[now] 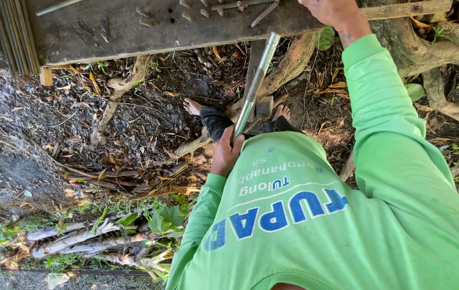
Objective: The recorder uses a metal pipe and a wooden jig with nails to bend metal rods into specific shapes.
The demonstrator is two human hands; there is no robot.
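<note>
**Steel tube held against the workbench edge**

The left hand is wrapped around the lower end of a long, shiny round steel tube, low by the person's lap. The tube slants up from there until its top end meets the near edge of the dark, weathered wooden workbench. The right hand rests on the bench top near its right end; it is cut off by the frame, so I cannot tell whether its fingers hold anything. Loose bolts and short metal pieces lie along the far edge of the bench. Below, bare feet stand on dark soil among tree roots and dry leaves.

The tube seems to be at the positioning stage, braced rather than worked. The next move would call for a steady left-hand grip and something picked from the bench.
</note>
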